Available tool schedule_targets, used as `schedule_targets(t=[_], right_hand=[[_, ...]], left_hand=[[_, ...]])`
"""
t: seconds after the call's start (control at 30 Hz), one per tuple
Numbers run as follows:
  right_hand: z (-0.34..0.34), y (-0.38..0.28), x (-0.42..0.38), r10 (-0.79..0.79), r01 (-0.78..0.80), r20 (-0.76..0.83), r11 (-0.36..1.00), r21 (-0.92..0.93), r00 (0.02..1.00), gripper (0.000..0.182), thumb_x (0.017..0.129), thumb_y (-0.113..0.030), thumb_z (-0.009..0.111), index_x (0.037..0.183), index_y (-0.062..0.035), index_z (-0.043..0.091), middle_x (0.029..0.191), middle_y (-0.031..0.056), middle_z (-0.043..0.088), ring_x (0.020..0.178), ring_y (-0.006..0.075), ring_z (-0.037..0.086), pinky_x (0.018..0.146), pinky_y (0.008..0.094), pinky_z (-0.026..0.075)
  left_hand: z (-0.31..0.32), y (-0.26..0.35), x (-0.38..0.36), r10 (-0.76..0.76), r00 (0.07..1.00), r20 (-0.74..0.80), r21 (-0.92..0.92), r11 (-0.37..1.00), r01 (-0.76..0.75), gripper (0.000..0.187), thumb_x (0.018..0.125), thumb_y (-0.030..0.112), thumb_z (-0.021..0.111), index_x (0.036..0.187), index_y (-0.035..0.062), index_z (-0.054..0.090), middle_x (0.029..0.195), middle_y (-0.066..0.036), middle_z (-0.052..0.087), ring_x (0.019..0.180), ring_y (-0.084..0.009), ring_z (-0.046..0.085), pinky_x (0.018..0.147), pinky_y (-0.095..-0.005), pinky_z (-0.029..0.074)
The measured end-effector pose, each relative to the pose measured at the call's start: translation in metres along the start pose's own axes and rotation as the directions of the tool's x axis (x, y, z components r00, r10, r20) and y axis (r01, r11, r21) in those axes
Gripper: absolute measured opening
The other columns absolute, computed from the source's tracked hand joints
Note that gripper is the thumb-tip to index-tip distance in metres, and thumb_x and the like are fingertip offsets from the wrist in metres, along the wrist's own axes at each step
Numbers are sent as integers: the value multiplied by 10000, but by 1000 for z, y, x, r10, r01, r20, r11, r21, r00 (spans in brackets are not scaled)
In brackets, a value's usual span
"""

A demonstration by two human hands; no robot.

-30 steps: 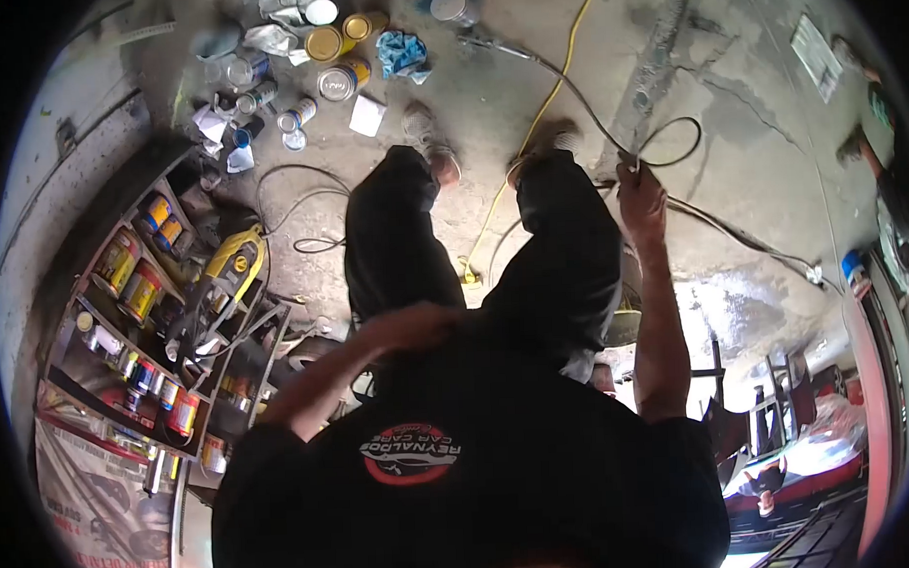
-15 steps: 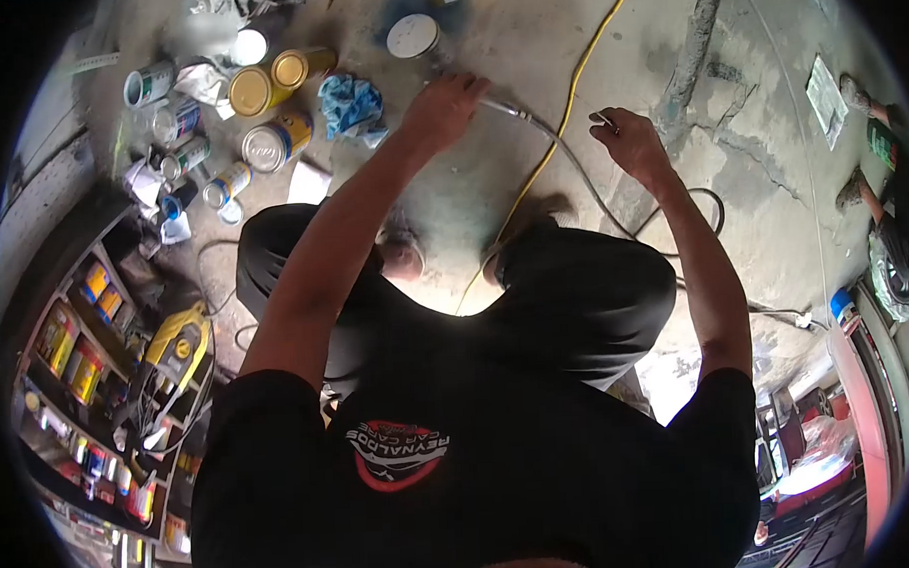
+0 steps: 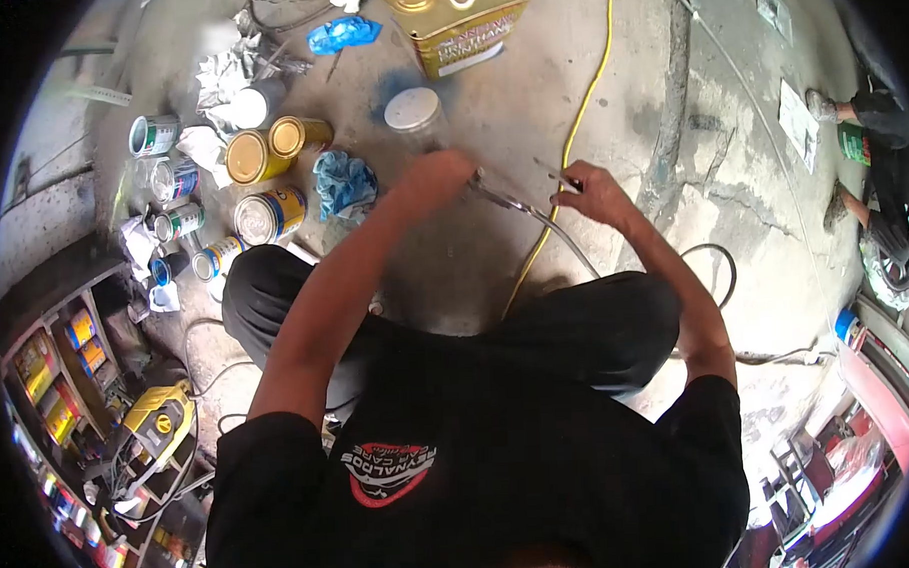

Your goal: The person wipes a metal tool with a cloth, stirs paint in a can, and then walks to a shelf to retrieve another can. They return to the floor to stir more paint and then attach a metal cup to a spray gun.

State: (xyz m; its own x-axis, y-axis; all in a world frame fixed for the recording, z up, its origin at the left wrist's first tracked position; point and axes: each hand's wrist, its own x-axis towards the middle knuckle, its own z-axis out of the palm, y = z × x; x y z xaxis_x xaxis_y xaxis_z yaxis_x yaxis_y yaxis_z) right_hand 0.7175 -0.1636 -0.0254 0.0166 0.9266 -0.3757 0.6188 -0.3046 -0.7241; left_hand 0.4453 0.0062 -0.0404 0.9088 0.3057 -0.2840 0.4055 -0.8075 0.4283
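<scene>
Crouching, the left hand (image 3: pixel 433 175) is gripping the grey braided hose's (image 3: pixel 532 213) metal end while the right hand (image 3: pixel 589 191) is pinching a thin metal tool (image 3: pixel 551 169) beside it, likely needing steady alignment.

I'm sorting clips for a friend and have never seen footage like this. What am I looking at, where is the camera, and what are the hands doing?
The camera sits on a person's head and looks down through a very wide lens, so the round picture shows their own black shirt, bent legs and arms from above. There is no machine, only two bare hands. The left hand grips the metal end of a grey hose. The right hand holds a thin, small tool; what kind is unclear. Both hands are over a concrete floor. On it lie a yellow cable, open paint cans, a blue rag, a white lid and a gold rectangular tin. At the right edge another person is partly visible.
</scene>
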Motion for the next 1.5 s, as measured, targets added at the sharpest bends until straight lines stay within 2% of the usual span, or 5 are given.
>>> schedule_targets(t=[0.3, 0.67, 0.93, 1.13, 1.5], right_hand=[[-15, -48, -29, -21, -12, 96, 944, 331, 995, 246, 930, -242, 681, 983, -2, 682, 709, 0, 544, 728, 97, 495, 671, 313, 437], [-66, -124, -58, -264, 251, -37, 945, -212, 964, 267, 955, -279, 595, 1056, -31, 594, 911, 175, 621, 924, 372, 586, 815, 477, 482], [-60, -132, -71, -414, 367, -229, 904, -220, 881, 252, 958, -266, 595, 1019, -22, 587, 841, 189, 610, 823, 389, 600, 733, 489, 493], [-68, -150, -65, -139, 138, 21, 989, 57, 990, 257, 966, -259, 602, 946, -2, 594, 747, 202, 607, 731, 395, 602, 643, 456, 461], [-63, -144, -60, -541, 369, -244, 779, -507, 805, 354, 744, -84, 724, 1059, -21, 576, 865, 157, 618, 841, 353, 620, 722, 446, 535]], left_hand=[[-129, 69, -23, 30, 999, -43, -156, 987, -37, 242, 819, 154, 700, 973, 11, 580, 935, -178, 663, 938, -388, 646, 814, -483, 518], [-198, 93, -53, 109, 932, -346, -93, 984, -149, 333, 819, 199, 739, 1055, 14, 593, 970, -213, 651, 940, -416, 608, 820, -477, 482], [-214, 100, -63, 63, 950, -304, -193, 973, -126, 359, 802, 168, 753, 1052, -20, 576, 980, -219, 636, 932, -435, 591, 811, -470, 470], [-215, 89, -68, 135, 935, -327, -120, 976, -183, 356, 806, 174, 745, 1046, -27, 575, 994, -214, 628, 922, -437, 588, 804, -469, 470], [-221, 78, -62, 41, 947, -318, -285, 949, -137, 302, 834, 171, 739, 994, -12, 561, 830, -182, 579, 693, -337, 515, 645, -413, 434]])
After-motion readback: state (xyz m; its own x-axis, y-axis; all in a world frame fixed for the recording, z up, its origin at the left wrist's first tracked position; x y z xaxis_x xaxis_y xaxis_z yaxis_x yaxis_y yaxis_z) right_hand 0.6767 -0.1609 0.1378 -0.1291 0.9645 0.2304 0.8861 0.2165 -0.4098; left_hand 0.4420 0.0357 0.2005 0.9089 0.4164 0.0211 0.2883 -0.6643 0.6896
